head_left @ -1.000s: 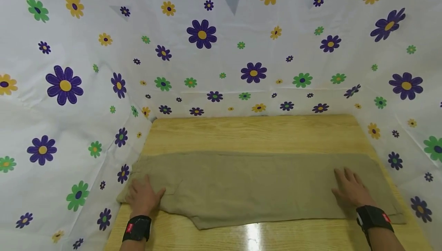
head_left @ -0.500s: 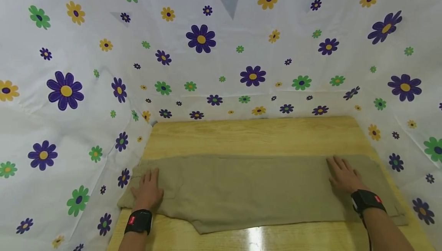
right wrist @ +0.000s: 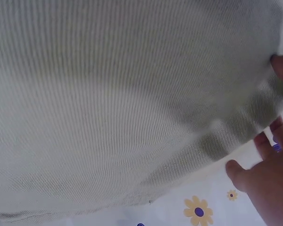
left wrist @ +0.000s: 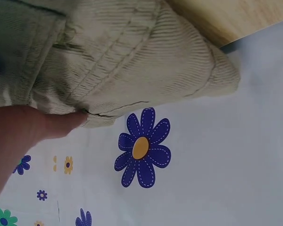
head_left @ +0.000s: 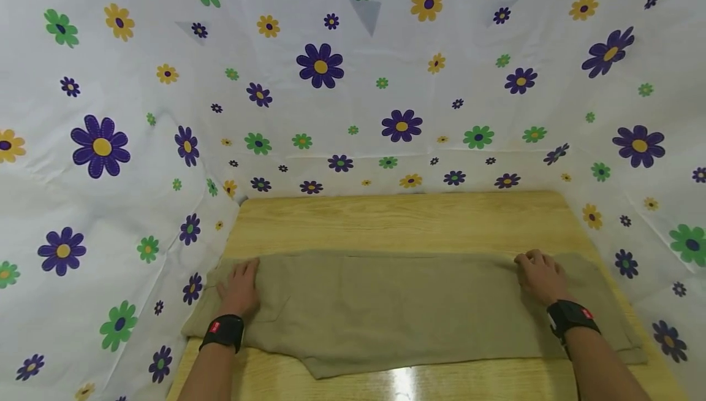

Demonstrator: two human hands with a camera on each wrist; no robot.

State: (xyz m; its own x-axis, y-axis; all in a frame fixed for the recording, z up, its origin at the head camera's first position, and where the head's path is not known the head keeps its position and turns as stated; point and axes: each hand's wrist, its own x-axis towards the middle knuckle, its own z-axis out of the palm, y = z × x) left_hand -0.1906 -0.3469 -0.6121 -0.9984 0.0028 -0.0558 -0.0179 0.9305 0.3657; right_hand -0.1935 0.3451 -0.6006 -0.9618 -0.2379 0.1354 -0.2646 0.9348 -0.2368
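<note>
Khaki trousers point(head_left: 397, 309), folded lengthwise with one leg over the other, lie across the wooden table, waist end at the left. My left hand point(head_left: 241, 289) pinches the far edge near the waist. In the left wrist view, a digit of the left hand point(left wrist: 42, 125) presses into the stitched cloth edge; most of the other fingers are out of sight. Toward the leg end, my right hand point(head_left: 539, 276) grips the far edge, its knuckles bent. The right wrist view has the trouser cloth point(right wrist: 108, 132) lifted, between the thumb and the fingers of the right hand point(right wrist: 269, 183).
White cloth walls point(head_left: 430, 33) with purple, yellow and green flowers enclose the table on the left, back and right. Bare wooden tabletop point(head_left: 397, 220) shows behind the trousers, and a strip with a light reflection shows in front.
Both hands have slid forward over the trousers to the far edge, the right one also slightly left. Their fingers, spread flat before, now bend at that edge. The head view has tilted slightly up.
</note>
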